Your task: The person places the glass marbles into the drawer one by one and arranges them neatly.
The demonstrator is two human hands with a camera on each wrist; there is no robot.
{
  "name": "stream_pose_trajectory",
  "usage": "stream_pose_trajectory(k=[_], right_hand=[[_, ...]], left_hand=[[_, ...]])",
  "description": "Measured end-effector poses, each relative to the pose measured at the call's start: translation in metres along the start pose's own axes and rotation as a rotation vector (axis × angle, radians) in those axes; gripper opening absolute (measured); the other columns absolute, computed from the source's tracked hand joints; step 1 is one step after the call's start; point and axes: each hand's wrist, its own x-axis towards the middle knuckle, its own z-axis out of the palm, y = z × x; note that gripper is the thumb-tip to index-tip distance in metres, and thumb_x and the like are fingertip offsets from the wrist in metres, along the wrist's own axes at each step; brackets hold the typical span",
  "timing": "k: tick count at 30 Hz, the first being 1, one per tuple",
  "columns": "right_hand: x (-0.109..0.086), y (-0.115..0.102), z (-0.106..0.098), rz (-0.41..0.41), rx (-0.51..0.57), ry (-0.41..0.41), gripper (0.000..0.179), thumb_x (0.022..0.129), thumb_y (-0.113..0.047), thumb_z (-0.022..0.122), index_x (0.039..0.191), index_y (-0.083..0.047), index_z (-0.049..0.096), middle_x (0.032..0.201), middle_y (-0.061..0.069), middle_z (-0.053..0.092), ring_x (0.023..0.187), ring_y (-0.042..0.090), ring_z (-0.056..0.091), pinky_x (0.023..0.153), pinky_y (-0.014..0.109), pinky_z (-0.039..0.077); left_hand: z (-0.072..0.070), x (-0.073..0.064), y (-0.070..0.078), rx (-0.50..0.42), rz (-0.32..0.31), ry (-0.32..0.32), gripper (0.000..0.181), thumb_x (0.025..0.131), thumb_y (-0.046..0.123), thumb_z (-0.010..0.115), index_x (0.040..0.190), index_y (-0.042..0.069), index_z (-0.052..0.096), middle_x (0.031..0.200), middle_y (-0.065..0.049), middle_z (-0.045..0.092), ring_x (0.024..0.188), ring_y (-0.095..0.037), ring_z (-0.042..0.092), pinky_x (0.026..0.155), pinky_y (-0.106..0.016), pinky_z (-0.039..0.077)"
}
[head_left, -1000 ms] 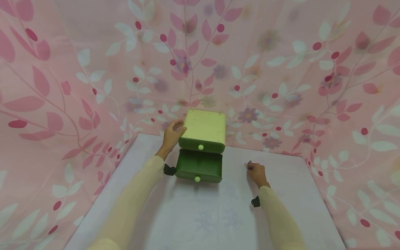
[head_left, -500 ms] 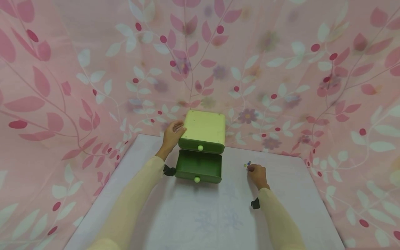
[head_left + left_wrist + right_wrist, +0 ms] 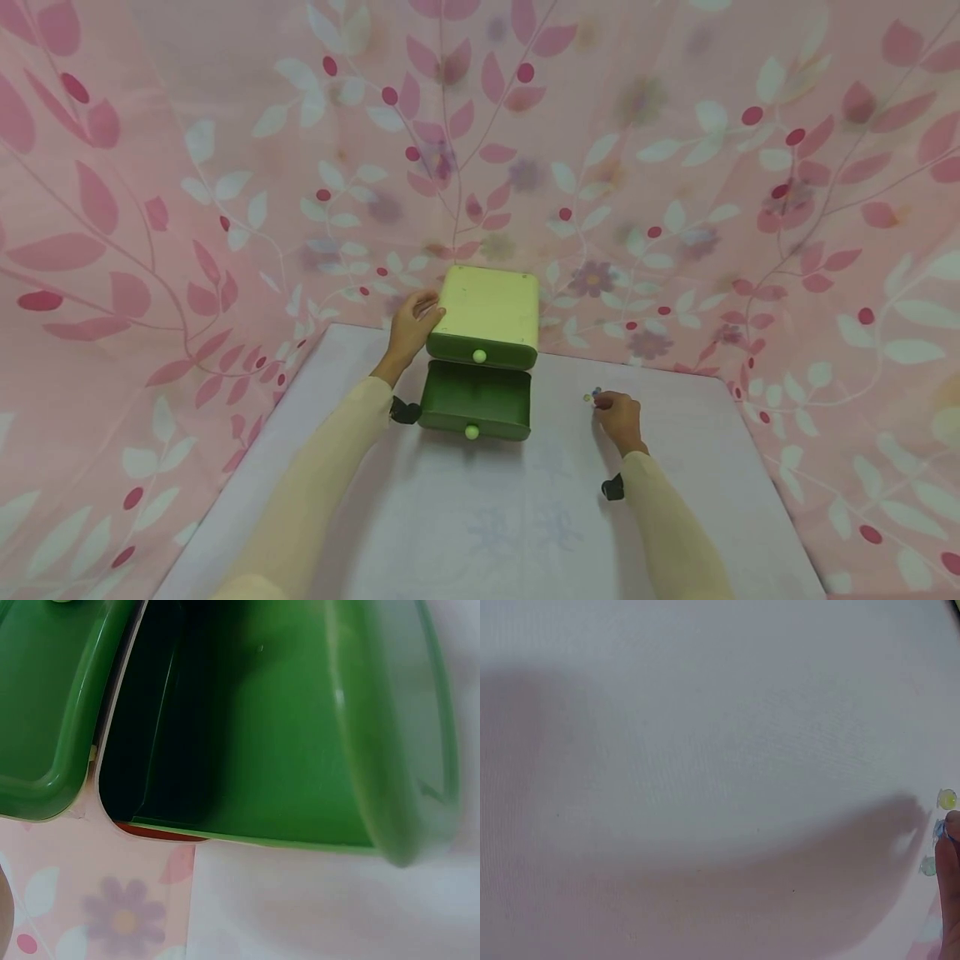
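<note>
A small two-drawer box (image 3: 487, 310) with a pale yellow-green top stands near the back of the table. Its lower green drawer (image 3: 476, 396) is pulled out and bare inside; the upper drawer (image 3: 457, 347) is closed. My left hand (image 3: 408, 329) rests against the box's left side, thumb near the top edge. To the right of the box, the thumb and fingertips of my right hand (image 3: 619, 417) pinch a blue glass marble (image 3: 940, 829) at the table surface. Beside it lie a yellow marble (image 3: 947, 799) and a pale green marble (image 3: 928, 866).
The table (image 3: 517, 533) has a white cover with faint blue figures. Pink floral cloth (image 3: 645, 192) hangs closely behind the box and along both sides. In the left wrist view, the pulled-out drawer's front wall (image 3: 367, 735) juts over the table.
My right fingertips have drawn back slightly from the marbles and come in at them again. The left hand, box and drawers keep their places; the head view shifts slightly.
</note>
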Motion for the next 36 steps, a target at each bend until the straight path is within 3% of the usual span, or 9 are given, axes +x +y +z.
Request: stream_pose_trajectory(k=[8, 22, 36], right_hand=[[0.000, -0.008, -0.006, -0.007, 0.051, 0.010, 0.030, 0.081, 0.006, 0.068, 0.111, 0.004, 0.071, 0.102, 0.018, 0.071, 0.095, 0.032, 0.068, 0.081, 0.044, 0.059], [0.000, -0.024, -0.014, -0.100, 0.049, 0.067, 0.026, 0.080, 0.003, 0.071, 0.106, 0.004, 0.073, 0.096, 0.017, 0.073, 0.090, 0.031, 0.069, 0.080, 0.047, 0.058], [0.006, -0.047, -0.019, -0.173, 0.146, 0.075, 0.022, 0.082, 0.002, 0.073, 0.103, 0.001, 0.074, 0.097, 0.016, 0.073, 0.089, 0.028, 0.071, 0.076, 0.040, 0.060]], left_hand=[[0.000, 0.000, 0.001, -0.006, 0.000, -0.005, 0.047, 0.093, 0.003, 0.064, 0.135, -0.011, 0.047, 0.136, -0.032, 0.048, 0.130, -0.045, 0.043, 0.109, -0.050, 0.038], [0.000, 0.000, 0.001, -0.002, -0.009, -0.007, 0.047, 0.093, 0.003, 0.064, 0.135, -0.011, 0.047, 0.136, -0.032, 0.048, 0.130, -0.044, 0.043, 0.108, -0.048, 0.040], [0.000, 0.001, -0.001, -0.007, -0.011, -0.007, 0.046, 0.093, 0.004, 0.065, 0.135, -0.009, 0.049, 0.136, -0.031, 0.048, 0.131, -0.043, 0.043, 0.109, -0.046, 0.039]])
